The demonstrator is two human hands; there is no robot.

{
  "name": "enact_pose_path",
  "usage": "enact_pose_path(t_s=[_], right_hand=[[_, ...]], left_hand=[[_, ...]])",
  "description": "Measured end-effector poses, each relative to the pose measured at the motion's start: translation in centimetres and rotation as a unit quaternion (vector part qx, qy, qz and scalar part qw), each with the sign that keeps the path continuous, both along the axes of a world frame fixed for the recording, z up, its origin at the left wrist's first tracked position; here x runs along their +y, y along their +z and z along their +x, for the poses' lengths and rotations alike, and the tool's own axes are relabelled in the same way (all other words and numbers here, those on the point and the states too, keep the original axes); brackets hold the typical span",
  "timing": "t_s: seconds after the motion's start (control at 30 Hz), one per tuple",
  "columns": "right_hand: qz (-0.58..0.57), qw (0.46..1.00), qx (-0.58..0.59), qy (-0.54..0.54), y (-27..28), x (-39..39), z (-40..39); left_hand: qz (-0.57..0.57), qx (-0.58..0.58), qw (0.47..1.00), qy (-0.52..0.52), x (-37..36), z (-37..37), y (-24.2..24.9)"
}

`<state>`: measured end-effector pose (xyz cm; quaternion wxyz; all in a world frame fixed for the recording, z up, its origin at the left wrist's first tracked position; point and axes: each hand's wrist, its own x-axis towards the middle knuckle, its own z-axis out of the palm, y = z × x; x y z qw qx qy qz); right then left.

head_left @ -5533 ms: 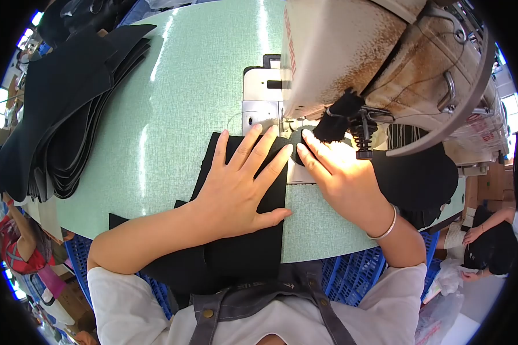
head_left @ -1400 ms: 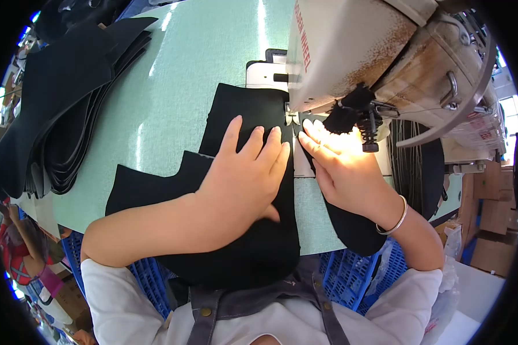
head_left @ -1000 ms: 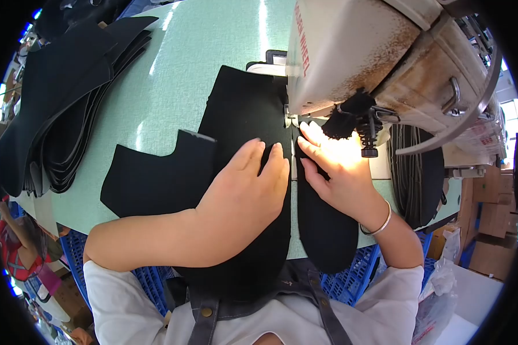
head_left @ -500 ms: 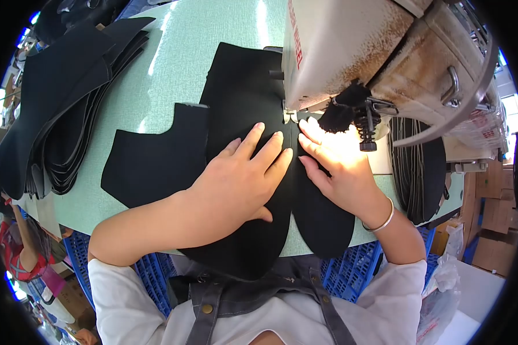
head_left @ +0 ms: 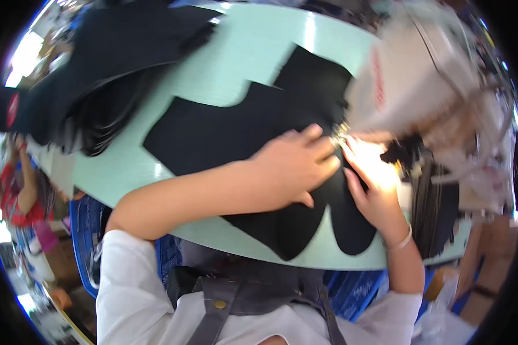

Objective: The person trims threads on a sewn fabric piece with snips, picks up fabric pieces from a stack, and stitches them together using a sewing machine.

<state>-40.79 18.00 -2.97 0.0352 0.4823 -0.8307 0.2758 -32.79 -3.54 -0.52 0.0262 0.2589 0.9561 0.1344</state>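
Black fabric pieces (head_left: 213, 132) lie on the pale green table (head_left: 242, 34), reaching under the needle area of a sewing machine (head_left: 414, 75). My left hand (head_left: 296, 167) rests with fingers spread on the larger piece, just left of the presser foot (head_left: 341, 133). Close to the foot, on its right side, my right hand (head_left: 374, 184) lies on a rounded black piece (head_left: 351, 224), fingers stretched and thumb apart. Bright lamp light washes out part of this hand. The picture is blurred by motion, so the stitching point is unclear.
A stack of black pieces (head_left: 126, 63) lies on the table's left side. Another dark stack (head_left: 437, 213) stands right of my right hand. Blue crates (head_left: 89, 241) are below the table edge. A person in red (head_left: 26, 190) is at the far left.
The whole view has shifted and turned, so the machine and fabric appear further right. Both hands remain on the fabric, with my left hand's fingers slightly more bent.
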Motion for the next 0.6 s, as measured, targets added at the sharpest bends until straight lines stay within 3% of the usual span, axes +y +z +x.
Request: enact_pose_path(t_s=[0.13,0.23,0.3,0.33,0.47,0.6], right_hand=[[0.039,0.999,0.015,0.03,1.0,-0.5,-0.4],[0.064,0.996,0.053,0.021,-1.5,1.3,-2.3],[0.028,0.996,-0.073,-0.034,-3.7,2.0,-2.0],[0.025,0.997,-0.074,-0.004,-3.7,1.8,-2.2],[0.093,0.975,0.195,0.046,-1.8,1.9,-2.4],[0.113,0.976,0.184,0.035,-0.4,1.2,-1.3]], left_hand=[[0.031,0.011,0.999,-0.002,-0.2,-1.1,-0.8],[0.038,0.01,0.999,-0.003,0.8,-2.5,-2.6],[0.022,0.01,1.0,-0.018,1.0,-2.8,-4.0],[0.006,0.022,1.0,-0.016,1.3,-3.1,-4.4],[-0.028,0.015,0.999,-0.037,1.9,-4.8,-5.2],[-0.075,0.023,0.996,-0.052,2.4,-5.7,-5.2]])
